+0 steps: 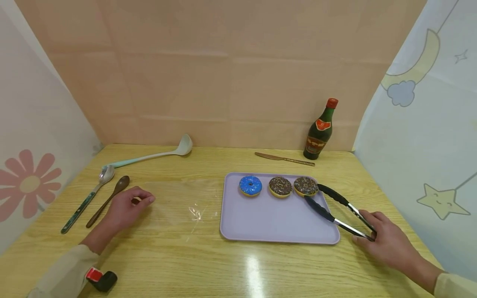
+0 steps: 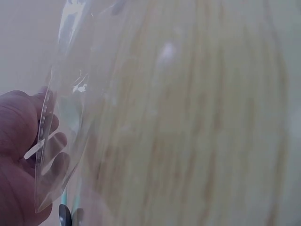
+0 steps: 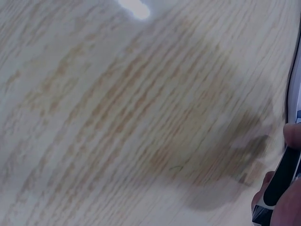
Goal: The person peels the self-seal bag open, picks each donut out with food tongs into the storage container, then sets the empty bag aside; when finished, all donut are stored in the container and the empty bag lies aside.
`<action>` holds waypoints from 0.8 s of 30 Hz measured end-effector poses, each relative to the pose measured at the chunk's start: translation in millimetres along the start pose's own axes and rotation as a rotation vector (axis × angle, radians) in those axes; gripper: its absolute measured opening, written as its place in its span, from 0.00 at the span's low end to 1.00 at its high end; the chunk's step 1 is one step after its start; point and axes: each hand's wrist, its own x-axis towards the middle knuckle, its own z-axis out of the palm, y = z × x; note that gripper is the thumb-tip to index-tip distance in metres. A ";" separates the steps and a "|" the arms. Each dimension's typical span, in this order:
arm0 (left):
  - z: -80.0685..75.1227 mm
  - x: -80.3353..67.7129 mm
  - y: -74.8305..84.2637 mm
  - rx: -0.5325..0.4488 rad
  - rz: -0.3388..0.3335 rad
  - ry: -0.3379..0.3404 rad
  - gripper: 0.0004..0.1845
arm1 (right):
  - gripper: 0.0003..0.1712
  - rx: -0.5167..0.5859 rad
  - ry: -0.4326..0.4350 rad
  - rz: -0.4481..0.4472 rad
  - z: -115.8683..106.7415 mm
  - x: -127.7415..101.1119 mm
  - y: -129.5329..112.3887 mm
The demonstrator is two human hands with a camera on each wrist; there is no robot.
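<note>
My left hand (image 1: 128, 205) pinches the edge of a clear plastic bag (image 2: 75, 108), whose see-through film spreads to the right over the table. Black-tipped metal tongs (image 1: 352, 225) are in my right hand (image 1: 389, 242), gripped near their rear end. The spread tong tips reach the right-hand chocolate doughnut (image 1: 306, 186), one at its right side and one at its lower edge. That doughnut sits on a lilac tray (image 1: 275, 219) beside another chocolate doughnut (image 1: 280, 186) and a blue-iced doughnut (image 1: 250, 185). Only part of the tongs' black handle shows in the right wrist view.
Left of my left hand lie a brown wooden spoon (image 1: 108, 203) and a metal spoon (image 1: 87, 200) with a patterned handle. Behind them is a ladle (image 1: 160, 154). Beyond the tray are a knife (image 1: 285, 159) and a dark green bottle (image 1: 319, 134), near the back wall.
</note>
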 end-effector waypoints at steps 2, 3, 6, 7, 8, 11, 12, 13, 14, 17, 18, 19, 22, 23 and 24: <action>0.5 1.0 1.2 -0.002 -0.002 -0.004 0.02 | 0.42 0.008 0.005 -0.001 0.0 -1.1 -0.3; 0.6 1.3 1.9 -0.005 -0.002 -0.006 0.03 | 0.42 0.010 0.008 -0.002 0.1 -1.6 -0.1; 0.9 1.6 3.3 -0.006 -0.003 -0.006 0.03 | 0.43 0.027 0.011 0.004 0.3 -3.6 0.4; 1.0 1.5 3.7 -0.008 -0.004 -0.006 0.03 | 0.43 0.033 0.014 0.009 0.5 -4.3 0.8; 1.0 1.5 4.0 -0.009 -0.002 -0.006 0.03 | 0.44 0.037 0.013 0.017 0.7 -4.9 1.2; 1.2 0.7 3.7 -0.007 0.003 -0.002 0.03 | 0.46 0.060 0.004 0.065 1.4 -5.4 1.5; 1.3 0.5 3.6 -0.006 0.005 -0.003 0.03 | 0.47 0.063 -0.001 0.091 1.5 -5.0 1.6; 1.5 0.4 3.5 -0.001 0.009 -0.003 0.03 | 0.48 0.069 -0.006 0.123 1.3 -4.0 1.7; 1.7 0.3 3.3 0.002 0.011 -0.004 0.03 | 0.49 0.076 -0.017 0.159 1.0 -2.6 2.0; 2.5 0.6 3.4 0.008 0.011 -0.013 0.03 | 0.51 0.101 -0.070 0.277 -0.3 3.6 4.9; 2.7 0.7 3.5 0.010 0.012 -0.018 0.03 | 0.52 0.106 -0.089 0.315 -0.5 6.0 6.3; 3.0 0.9 3.7 0.010 0.013 -0.022 0.03 | 0.53 0.113 -0.107 0.348 -0.3 8.3 7.9; 3.9 1.4 4.6 0.002 0.027 -0.030 0.04 | 0.56 0.124 -0.156 0.422 1.7 13.1 12.3; 4.4 1.6 5.1 -0.006 0.037 -0.034 0.04 | 0.57 0.121 -0.152 0.433 3.3 13.8 13.4; 4.9 2.0 5.5 -0.006 0.048 -0.039 0.04 | 0.57 0.121 -0.148 0.444 4.8 14.3 14.2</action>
